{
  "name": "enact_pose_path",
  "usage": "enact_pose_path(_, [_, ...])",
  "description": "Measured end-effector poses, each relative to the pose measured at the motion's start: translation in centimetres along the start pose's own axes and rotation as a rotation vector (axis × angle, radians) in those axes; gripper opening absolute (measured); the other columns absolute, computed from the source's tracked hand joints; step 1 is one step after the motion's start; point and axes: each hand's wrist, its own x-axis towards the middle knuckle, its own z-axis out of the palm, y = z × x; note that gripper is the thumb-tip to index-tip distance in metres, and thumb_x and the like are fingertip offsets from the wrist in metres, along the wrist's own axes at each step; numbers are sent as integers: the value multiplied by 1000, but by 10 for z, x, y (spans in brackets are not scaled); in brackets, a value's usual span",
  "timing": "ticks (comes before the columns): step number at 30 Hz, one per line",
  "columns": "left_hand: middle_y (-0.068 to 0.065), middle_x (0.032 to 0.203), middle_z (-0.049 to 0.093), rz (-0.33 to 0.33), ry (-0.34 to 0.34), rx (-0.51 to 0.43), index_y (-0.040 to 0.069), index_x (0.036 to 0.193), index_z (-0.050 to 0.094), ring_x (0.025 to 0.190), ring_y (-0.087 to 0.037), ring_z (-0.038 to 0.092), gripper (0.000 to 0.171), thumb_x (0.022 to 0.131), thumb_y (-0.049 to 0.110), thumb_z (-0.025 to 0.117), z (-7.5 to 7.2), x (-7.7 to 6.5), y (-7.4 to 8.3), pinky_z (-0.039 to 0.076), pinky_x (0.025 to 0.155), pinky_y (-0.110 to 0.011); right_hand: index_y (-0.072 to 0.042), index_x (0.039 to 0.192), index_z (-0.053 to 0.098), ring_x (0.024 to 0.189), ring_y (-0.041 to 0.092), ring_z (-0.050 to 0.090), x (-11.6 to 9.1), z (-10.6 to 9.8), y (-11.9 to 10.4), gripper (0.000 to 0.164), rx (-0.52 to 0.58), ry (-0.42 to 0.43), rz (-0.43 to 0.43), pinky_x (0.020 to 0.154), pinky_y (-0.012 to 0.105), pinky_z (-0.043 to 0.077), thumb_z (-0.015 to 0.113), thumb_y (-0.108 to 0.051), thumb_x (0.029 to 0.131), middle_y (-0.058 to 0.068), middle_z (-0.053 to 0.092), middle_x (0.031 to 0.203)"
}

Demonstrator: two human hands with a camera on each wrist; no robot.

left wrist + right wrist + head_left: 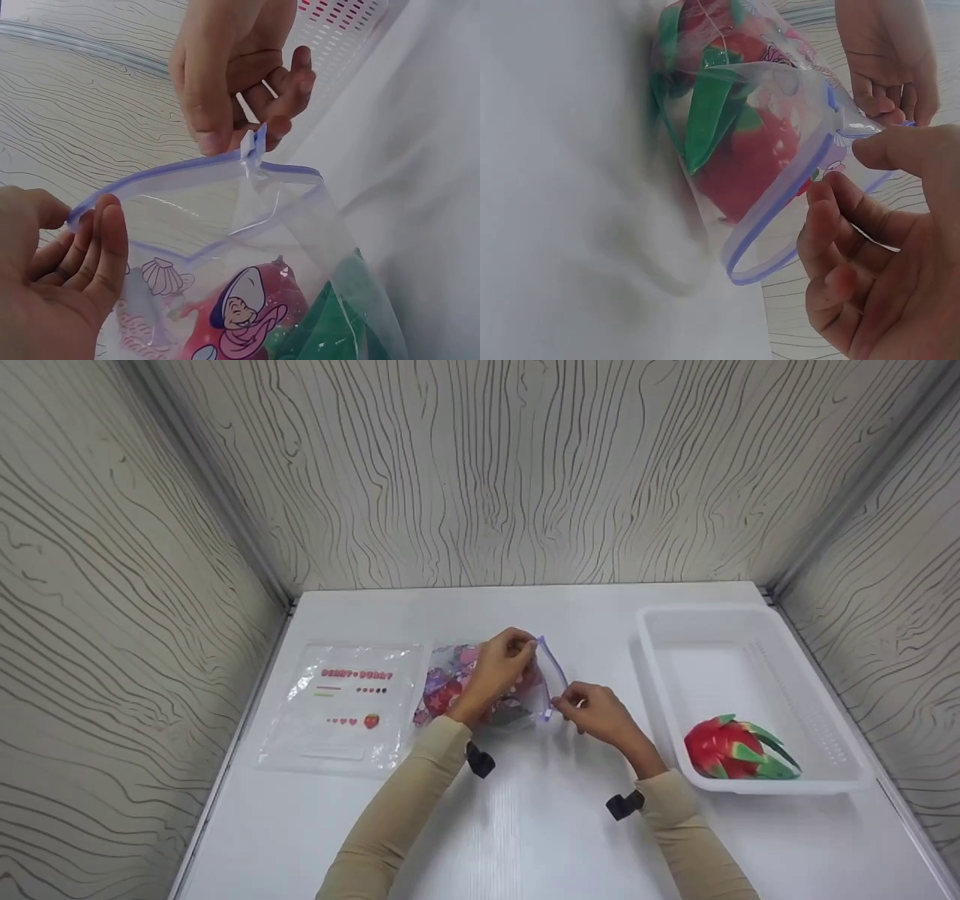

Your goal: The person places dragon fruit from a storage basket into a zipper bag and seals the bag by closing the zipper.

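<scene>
A clear zip bag (442,675) with a purple zip and cartoon prints lies in the middle of the table. Red fruit with green leaves (739,165) shows through its plastic. My left hand (495,664) reaches across the bag and pinches the far end of its zip edge, as the left wrist view (75,277) shows. Close by the slider (252,146) on the near part of the zip is my right hand (596,712). Its thumb and forefinger are slightly apart in the right wrist view (900,262); whether they touch the slider is unclear. The bag's mouth gapes.
To the left, a flat clear bag (300,727) with red print lies on the white table (525,825). On the right stands a white plastic basket (652,652) holding a red dragon fruit (724,746) with green leaves. Wood-patterned walls (487,472) enclose the table's back and sides.
</scene>
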Motion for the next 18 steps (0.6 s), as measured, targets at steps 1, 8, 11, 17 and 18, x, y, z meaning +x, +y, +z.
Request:
enact_pose_path(1, [-1,89,68,1,-6,7,7,119,70,72,-11,62,19,108,21,63,1,0,0,58,63,-30,-6,92,74,56,12,60,-2,1,2,32,2,-16,4,55,25,48,68,-35,104,5,73,80])
enact_pose_path(8, [-2,93,68,25,0,135,9,119,71,75,-9,61,21,109,23,61,1,10,2,54,64,-22,1,95,78,57,12,61,-9,10,12,52,29,-94,29,56,25,47,63,-48,105,3,77,78])
enact_pose_path(11, [-5,95,69,64,33,197,6,116,73,75,-8,58,20,108,18,60,0,18,4,50,65,-20,0,96,79,57,13,61,-10,14,13,45,61,-107,30,57,24,47,64,-42,105,5,79,81])
enact_pose_path(17, [-9,100,71,125,45,340,2,113,74,84,-11,58,19,107,11,58,0,35,8,51,76,-24,-3,97,78,59,14,63,-11,18,15,26,89,-136,-17,57,24,46,69,-27,102,12,79,86])
enact_pose_path(18, [-10,102,71,131,35,369,1,113,74,86,-12,59,19,107,10,58,1,38,9,53,79,-25,-3,97,77,59,14,64,-11,18,16,25,93,-140,-24,56,24,46,69,-26,102,13,79,86])
